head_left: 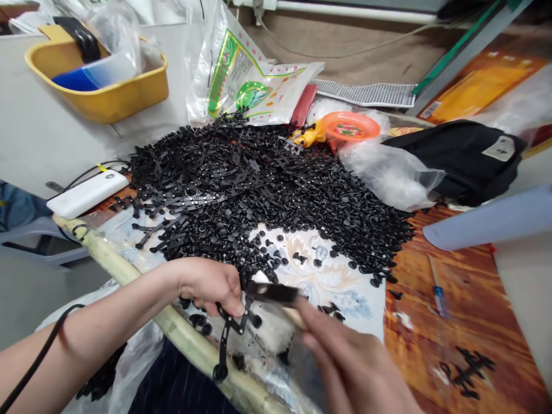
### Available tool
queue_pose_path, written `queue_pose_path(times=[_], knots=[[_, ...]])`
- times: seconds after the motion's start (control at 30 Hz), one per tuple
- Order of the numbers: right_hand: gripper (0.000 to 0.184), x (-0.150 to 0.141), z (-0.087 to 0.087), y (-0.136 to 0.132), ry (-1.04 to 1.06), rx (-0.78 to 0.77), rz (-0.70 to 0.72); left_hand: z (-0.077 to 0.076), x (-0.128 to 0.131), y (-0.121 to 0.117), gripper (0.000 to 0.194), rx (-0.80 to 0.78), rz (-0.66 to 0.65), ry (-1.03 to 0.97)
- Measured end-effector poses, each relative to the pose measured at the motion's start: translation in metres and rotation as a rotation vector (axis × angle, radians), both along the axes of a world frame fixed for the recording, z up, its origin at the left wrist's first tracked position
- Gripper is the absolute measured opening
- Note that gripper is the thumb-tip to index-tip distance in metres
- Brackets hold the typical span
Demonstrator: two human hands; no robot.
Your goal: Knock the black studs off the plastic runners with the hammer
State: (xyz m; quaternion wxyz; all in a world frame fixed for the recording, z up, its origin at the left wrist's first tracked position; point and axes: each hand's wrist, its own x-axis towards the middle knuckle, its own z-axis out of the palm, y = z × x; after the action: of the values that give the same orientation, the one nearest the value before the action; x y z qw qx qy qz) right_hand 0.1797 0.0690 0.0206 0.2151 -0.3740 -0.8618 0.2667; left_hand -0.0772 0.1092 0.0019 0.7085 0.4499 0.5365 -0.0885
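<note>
My left hand [211,284] is closed on a black plastic strip [226,336] that hangs down over the table's front edge. My right hand [351,362], blurred by motion, pinches a dark flat tool [273,293] whose tip meets the strip near my left fingers. Just beyond both hands lies a big heap of small black plastic parts [259,184], with loose pieces scattered on a patterned cloth [328,276].
A white power bank [86,192] lies at the left. A yellow tub [101,86] stands at the back left, with printed plastic bags [245,75] behind the heap. An orange toy [342,127], a clear bag [388,172] and a black bag [461,158] sit at the right. A blue pen [440,299] rests on the wooden table [457,322].
</note>
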Motion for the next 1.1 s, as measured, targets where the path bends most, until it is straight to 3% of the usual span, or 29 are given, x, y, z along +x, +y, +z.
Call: queue_pose_path(times=[0.1, 0.2, 0.33, 0.57, 0.67, 0.77, 0.87, 0.97, 1.03, 1.1], knots=[[0.048, -0.003, -0.004, 0.0, -0.149, -0.024, 0.05, -0.001, 0.0, 0.0, 0.027, -0.042, -0.016, 0.032], [0.047, -0.001, 0.001, 0.001, -0.076, -0.017, 0.053, -0.002, 0.0, -0.001, 0.028, -0.041, -0.004, 0.035], [0.046, 0.007, 0.004, 0.002, 0.086, 0.018, -0.061, -0.001, 0.001, -0.001, 0.022, -0.055, 0.023, 0.001], [0.043, 0.005, -0.018, 0.001, -0.141, -0.071, -0.254, 0.008, -0.004, -0.003, 0.015, -0.025, 0.034, -0.06], [0.041, 0.003, -0.023, -0.005, -0.099, -0.093, -0.256, 0.01, -0.011, -0.005, 0.021, -0.02, 0.012, -0.105], [0.039, 0.004, -0.031, -0.005, -0.089, 0.047, -0.376, 0.012, -0.017, -0.007, 0.031, -0.031, 0.005, -0.171], [0.038, 0.008, -0.049, 0.008, -0.287, 0.251, -0.523, 0.014, -0.019, -0.01, 0.037, -0.012, 0.026, -0.215], [0.043, 0.013, -0.062, 0.024, -0.461, 0.301, -0.576, 0.017, -0.016, -0.016, 0.035, 0.033, 0.05, -0.245], [0.044, 0.012, -0.059, 0.028, -0.454, 0.311, -0.576, 0.021, -0.012, -0.02, 0.033, 0.057, 0.054, -0.264], [0.039, 0.007, -0.046, 0.024, -0.29, 0.269, -0.526, 0.025, -0.005, -0.024, 0.029, 0.077, 0.051, -0.28]])
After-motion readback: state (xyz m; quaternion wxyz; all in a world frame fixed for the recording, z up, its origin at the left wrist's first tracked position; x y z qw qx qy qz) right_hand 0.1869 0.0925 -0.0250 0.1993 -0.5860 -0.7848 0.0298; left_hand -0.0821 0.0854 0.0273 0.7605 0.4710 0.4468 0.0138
